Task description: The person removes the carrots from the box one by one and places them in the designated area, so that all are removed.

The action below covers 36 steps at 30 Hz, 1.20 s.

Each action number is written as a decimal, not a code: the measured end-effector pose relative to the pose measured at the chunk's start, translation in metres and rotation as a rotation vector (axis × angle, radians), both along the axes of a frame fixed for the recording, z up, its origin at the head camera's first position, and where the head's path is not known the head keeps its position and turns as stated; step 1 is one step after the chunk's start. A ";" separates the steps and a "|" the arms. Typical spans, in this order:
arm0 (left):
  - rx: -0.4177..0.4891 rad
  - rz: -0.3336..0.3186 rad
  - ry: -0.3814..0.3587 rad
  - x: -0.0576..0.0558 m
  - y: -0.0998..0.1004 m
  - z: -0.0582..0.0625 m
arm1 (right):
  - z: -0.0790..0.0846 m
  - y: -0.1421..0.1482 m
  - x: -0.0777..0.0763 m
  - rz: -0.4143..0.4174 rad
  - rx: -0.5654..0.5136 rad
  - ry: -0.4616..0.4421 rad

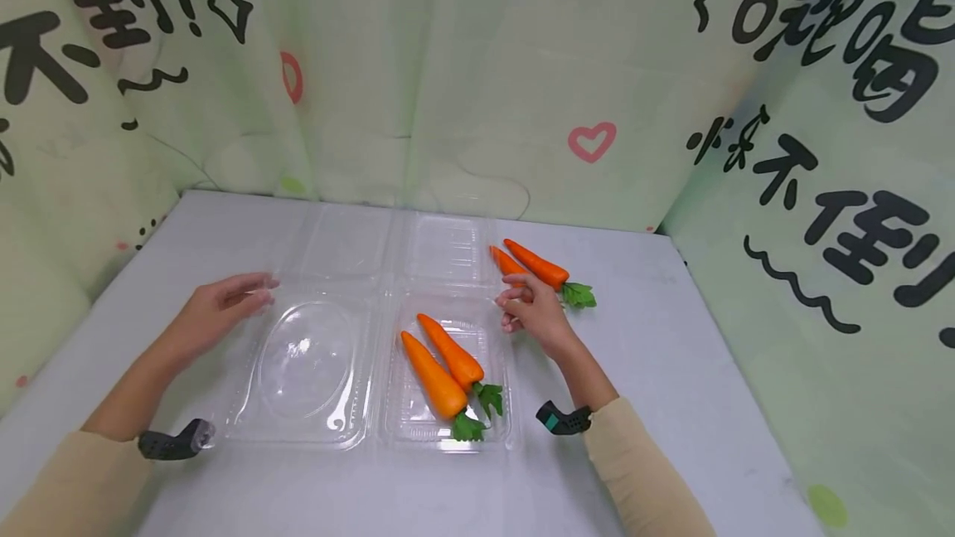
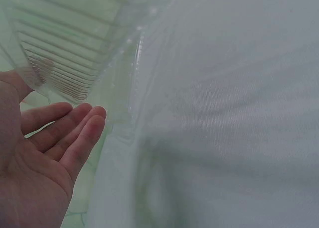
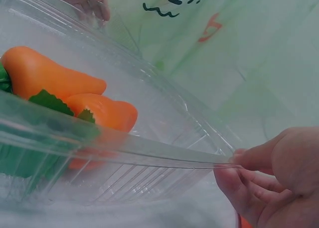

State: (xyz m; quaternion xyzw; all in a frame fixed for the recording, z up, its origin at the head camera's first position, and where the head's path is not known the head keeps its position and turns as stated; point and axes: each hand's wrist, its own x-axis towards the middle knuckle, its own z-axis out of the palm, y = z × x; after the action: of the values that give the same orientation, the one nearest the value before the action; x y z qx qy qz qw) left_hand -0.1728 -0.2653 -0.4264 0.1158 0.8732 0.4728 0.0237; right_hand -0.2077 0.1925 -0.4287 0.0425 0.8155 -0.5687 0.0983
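Note:
A clear plastic clamshell box lies spread on the table, its round-panelled half (image 1: 306,367) at left beside its ribbed tray (image 3: 194,163). Two orange carrots (image 1: 433,375) with green tops rest in the tray. My right hand (image 1: 533,312) pinches the tray's far right rim between thumb and fingers, plain in the right wrist view. At the far left corner is my left hand (image 1: 224,307), fingers extended and slightly bent. In the left wrist view, ribbed clear plastic (image 2: 65,53) hangs above those fingers, its thumb partly seen through it; contact is unclear.
Behind it sit more clear plastic halves (image 1: 443,251), their outlines faint. Two further carrots (image 1: 537,262) lie beyond my right hand, one partly hidden by it. A pale green curtain (image 1: 477,89) with black lettering borders the white table (image 1: 619,338).

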 end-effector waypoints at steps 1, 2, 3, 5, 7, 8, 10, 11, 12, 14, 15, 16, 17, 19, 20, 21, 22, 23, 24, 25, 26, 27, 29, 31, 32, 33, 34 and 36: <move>-0.023 0.007 -0.008 0.000 -0.001 -0.001 | 0.000 0.000 0.000 -0.003 0.001 -0.003; -0.043 0.011 -0.014 -0.001 -0.002 -0.002 | 0.000 -0.001 0.000 -0.005 0.001 -0.005; -0.062 0.014 -0.021 -0.001 -0.004 -0.002 | 0.001 -0.001 0.000 -0.008 -0.009 -0.009; -0.090 0.004 -0.034 -0.002 -0.006 -0.005 | 0.001 -0.002 0.000 -0.009 -0.012 -0.010; -0.119 -0.008 -0.045 -0.004 -0.006 -0.008 | 0.002 -0.001 0.000 -0.014 -0.012 -0.013; -0.132 -0.013 -0.052 -0.004 -0.007 -0.009 | 0.002 -0.001 0.000 -0.013 -0.012 -0.013; -0.157 -0.019 -0.064 -0.005 -0.007 -0.011 | 0.001 -0.001 0.000 -0.014 -0.012 -0.011; -0.171 -0.019 -0.070 -0.005 -0.007 -0.013 | 0.001 -0.001 0.000 -0.016 -0.014 -0.013; -0.178 -0.020 -0.074 -0.006 -0.007 -0.013 | 0.001 0.000 0.000 -0.013 -0.012 -0.012; -0.190 -0.019 -0.084 -0.006 -0.008 -0.015 | 0.000 0.000 0.001 -0.006 -0.013 -0.011; -0.194 -0.018 -0.086 -0.006 -0.008 -0.016 | 0.000 0.000 0.001 -0.005 -0.014 -0.012; -0.199 -0.018 -0.085 -0.006 -0.009 -0.016 | 0.000 0.000 0.001 -0.004 -0.011 -0.014; -0.201 -0.017 -0.086 -0.005 -0.009 -0.017 | 0.000 0.000 0.001 -0.003 -0.004 -0.016; -0.210 -0.017 -0.077 -0.004 -0.009 -0.015 | 0.000 0.001 0.001 -0.009 0.002 -0.008; -0.218 -0.017 -0.071 -0.004 -0.009 -0.014 | 0.000 0.001 0.000 -0.013 0.010 0.002; -0.221 -0.016 -0.067 -0.004 -0.009 -0.013 | 0.000 0.002 0.000 -0.017 0.020 0.012; -0.230 -0.014 -0.062 -0.003 -0.009 -0.012 | 0.000 0.002 -0.001 -0.021 0.031 0.023; -0.234 -0.012 -0.053 -0.003 -0.010 -0.011 | 0.001 0.003 -0.001 -0.026 0.039 0.036; -0.243 -0.010 -0.046 -0.003 -0.010 -0.009 | 0.001 0.004 -0.001 -0.031 0.043 0.048; -0.249 -0.007 -0.040 -0.004 -0.010 -0.009 | 0.002 0.004 -0.001 -0.036 0.049 0.055; -0.247 -0.005 -0.032 -0.004 -0.010 -0.008 | 0.002 0.005 -0.001 -0.042 0.057 0.064; -0.249 -0.001 -0.020 -0.003 -0.009 -0.008 | 0.003 0.006 -0.001 -0.049 0.059 0.067; -0.235 -0.002 0.008 -0.003 -0.009 -0.008 | 0.005 0.007 -0.001 -0.063 0.063 0.073; -0.228 -0.001 0.032 -0.003 -0.007 -0.007 | 0.007 0.007 0.000 -0.070 0.068 0.078; -0.227 -0.004 0.042 -0.004 -0.006 -0.006 | 0.008 0.007 0.000 -0.074 0.066 0.081; -0.231 -0.004 0.052 -0.004 -0.005 -0.006 | 0.009 0.007 0.001 -0.076 0.066 0.082; -0.229 -0.009 0.057 -0.004 -0.004 -0.005 | 0.010 0.007 0.001 -0.076 0.066 0.084; -0.236 -0.014 0.073 -0.005 -0.001 -0.004 | 0.012 0.007 0.002 -0.074 0.060 0.092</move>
State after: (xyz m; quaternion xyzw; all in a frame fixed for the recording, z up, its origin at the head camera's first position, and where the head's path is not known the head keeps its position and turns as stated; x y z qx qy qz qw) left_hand -0.1778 -0.2661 -0.4309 0.1352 0.9222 0.3622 0.0087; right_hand -0.2062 0.1990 -0.4167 0.0491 0.8337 -0.5487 0.0383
